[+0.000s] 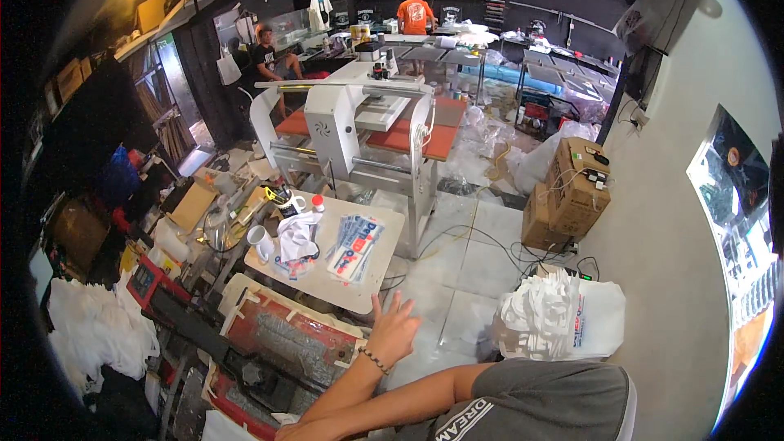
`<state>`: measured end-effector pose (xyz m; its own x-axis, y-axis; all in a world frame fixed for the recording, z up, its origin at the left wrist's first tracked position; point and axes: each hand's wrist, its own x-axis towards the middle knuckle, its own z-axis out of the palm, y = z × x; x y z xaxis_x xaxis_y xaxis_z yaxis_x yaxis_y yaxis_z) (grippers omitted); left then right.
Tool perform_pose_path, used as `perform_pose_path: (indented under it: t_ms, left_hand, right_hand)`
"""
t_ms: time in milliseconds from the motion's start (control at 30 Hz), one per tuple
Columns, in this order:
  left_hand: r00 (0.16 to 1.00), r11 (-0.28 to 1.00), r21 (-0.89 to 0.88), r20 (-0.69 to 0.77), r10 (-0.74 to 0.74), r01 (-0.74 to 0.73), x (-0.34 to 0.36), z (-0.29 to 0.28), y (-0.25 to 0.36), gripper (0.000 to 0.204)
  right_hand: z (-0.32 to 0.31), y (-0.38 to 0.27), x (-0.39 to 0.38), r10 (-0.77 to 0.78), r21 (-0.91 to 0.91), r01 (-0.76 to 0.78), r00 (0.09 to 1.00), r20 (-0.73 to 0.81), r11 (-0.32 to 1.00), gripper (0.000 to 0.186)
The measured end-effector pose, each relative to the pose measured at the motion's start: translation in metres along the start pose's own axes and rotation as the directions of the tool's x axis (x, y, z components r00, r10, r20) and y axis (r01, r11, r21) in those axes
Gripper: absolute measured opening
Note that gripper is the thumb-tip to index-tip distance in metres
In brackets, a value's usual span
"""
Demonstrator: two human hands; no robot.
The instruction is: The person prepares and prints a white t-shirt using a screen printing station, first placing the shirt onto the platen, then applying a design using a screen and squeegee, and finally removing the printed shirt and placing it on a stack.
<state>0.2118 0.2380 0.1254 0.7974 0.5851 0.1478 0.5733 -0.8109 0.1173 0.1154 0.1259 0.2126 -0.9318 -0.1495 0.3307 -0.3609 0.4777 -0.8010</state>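
My left hand point(395, 331) is raised with its fingers spread, holding nothing, and a beaded bracelet point(373, 359) circles the wrist. Behind its fingertips is the near edge of a small pale table point(359, 296); I cannot tell whether they touch. On that table lie printed plastic bags point(356, 247), a crumpled white cloth point(297, 237), a white mug point(260, 241), a mug of pens point(289, 204) and a red-capped bottle point(318, 203). Bare skin and a grey sleeve point(547, 400) stretch along the lower edge. No right hand can be made out.
A white press machine point(331, 126) with red platens stands beyond the table. Left of my hand is a red-framed machine point(286, 343). To the right are stacked white bags point(543, 318), cartons point(572, 188) and floor cables point(490, 237). Two people are farther back.
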Motion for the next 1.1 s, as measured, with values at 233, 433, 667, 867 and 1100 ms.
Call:
perform_pose_path:
  t_ms: [233, 433, 667, 867, 1100]
  left_hand:
    - [0.992, 0.997, -0.020, 0.104, -0.068, 0.071, -0.005, 0.011, 0.002, 0.065]
    - [0.979, 0.995, -0.034, 0.185, -0.081, 0.088, -0.008, 0.028, -0.005, 0.076]
    - [0.967, 0.975, -0.037, 0.145, -0.211, 0.218, -0.004, -0.008, 0.017, 0.089]
    - [0.974, 0.986, 0.000, 0.155, -0.167, 0.169, -0.007, 0.008, 0.009, 0.110]
    - [0.976, 0.989, -0.014, 0.162, -0.144, 0.148, -0.008, 0.006, 0.006, 0.112]
  right_hand:
    - [0.007, 0.008, 0.003, 0.006, 0.005, -0.006, 1.000, -0.024, 1.000, 0.066]
    - [0.002, 0.004, 0.002, -0.017, 0.025, 0.017, 1.000, 0.009, 1.000, 0.066]
    - [0.001, 0.003, -0.001, -0.049, 0.035, 0.050, 0.999, -0.022, 0.998, 0.066]
    - [0.005, 0.007, 0.003, -0.073, 0.038, 0.074, 0.997, -0.034, 0.997, 0.064]
    - [0.001, 0.003, 0.004, -0.061, 0.001, 0.061, 0.998, -0.013, 0.998, 0.063]
